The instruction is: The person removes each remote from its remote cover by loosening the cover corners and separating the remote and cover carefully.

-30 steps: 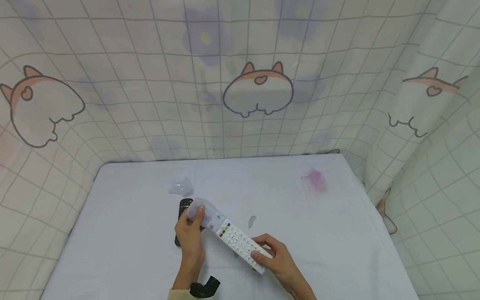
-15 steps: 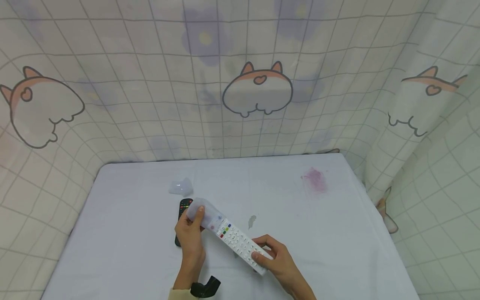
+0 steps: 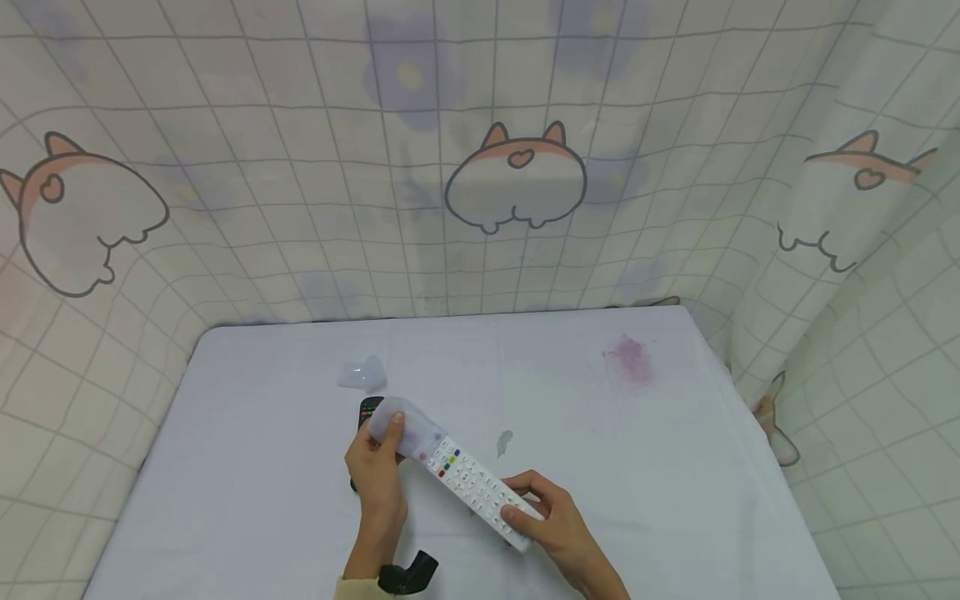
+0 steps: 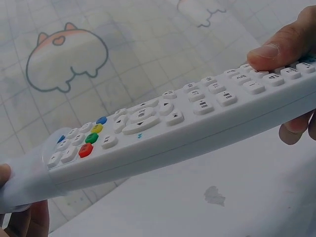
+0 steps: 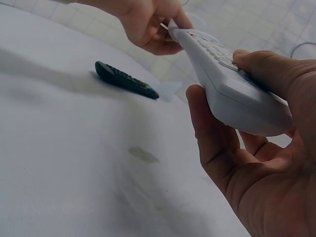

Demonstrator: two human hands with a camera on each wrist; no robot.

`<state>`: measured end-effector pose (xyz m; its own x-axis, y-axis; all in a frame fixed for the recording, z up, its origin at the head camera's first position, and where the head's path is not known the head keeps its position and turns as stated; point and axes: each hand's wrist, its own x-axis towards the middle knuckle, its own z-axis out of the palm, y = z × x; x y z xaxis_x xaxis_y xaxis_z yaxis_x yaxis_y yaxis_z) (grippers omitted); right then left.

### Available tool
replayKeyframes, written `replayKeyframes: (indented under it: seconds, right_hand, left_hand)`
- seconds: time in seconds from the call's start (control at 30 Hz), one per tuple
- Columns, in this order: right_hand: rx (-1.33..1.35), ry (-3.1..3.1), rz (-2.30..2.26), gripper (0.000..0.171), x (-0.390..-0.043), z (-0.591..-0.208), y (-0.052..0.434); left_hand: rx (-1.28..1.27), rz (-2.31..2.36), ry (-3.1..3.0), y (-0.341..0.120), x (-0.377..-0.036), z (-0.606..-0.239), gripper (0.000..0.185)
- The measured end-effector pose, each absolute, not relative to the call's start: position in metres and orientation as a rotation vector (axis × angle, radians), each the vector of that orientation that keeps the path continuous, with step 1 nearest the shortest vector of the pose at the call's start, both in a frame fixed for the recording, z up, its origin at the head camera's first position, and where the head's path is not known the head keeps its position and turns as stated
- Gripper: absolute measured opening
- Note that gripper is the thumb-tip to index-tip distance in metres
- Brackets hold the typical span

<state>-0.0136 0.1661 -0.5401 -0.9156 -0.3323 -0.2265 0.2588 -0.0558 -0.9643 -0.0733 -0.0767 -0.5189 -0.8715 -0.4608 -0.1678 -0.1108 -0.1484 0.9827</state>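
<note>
White remote (image 3: 468, 481) is gripped between both hands, left hand (image 3: 375, 471) pinching its translucent sleeve (image 3: 401, 421), right hand (image 3: 551, 521) clasping its base.

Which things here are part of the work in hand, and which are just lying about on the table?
In hand:
- white remote, gripped at its near end by the right hand
- clear sleeve over the remote's far end, pinched by the left hand

Lying about:
- black remote on the table
- crumpled clear wrapper
- pink stain
- small grey mark
</note>
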Motion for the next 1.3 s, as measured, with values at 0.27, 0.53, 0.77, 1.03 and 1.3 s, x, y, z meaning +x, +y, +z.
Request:
replayKeyframes:
  seconds: [0.27,0.53,0.77,1.03,1.3]
  right_hand:
    - [0.012,1.856,-2.021,0.04,-0.011,-0.547,0.166]
    - [0.131,1.903,-2.039,0.037,-0.007,-0.555,0.161]
    - [0.174,1.938,-2.063,0.035,-0.005,-0.558,0.153]
    - [0.177,1.916,-2.078,0.036,-0.003,-0.56,0.143]
    - [0.176,1.834,-2.119,0.043,0.001,-0.559,0.133]
  left_hand:
    - [0.665,-2.226,-1.904,-0.078,-0.074,-0.518,0.045]
    - [0.621,-2.476,-1.818,-0.077,-0.072,-0.519,0.054]
    - [0.559,-2.607,-1.751,-0.074,-0.072,-0.522,0.057]
    - [0.59,-2.671,-1.689,-0.071,-0.07,-0.526,0.056]
    - [0.585,-2.628,-1.7,-0.069,-0.071,-0.525,0.052]
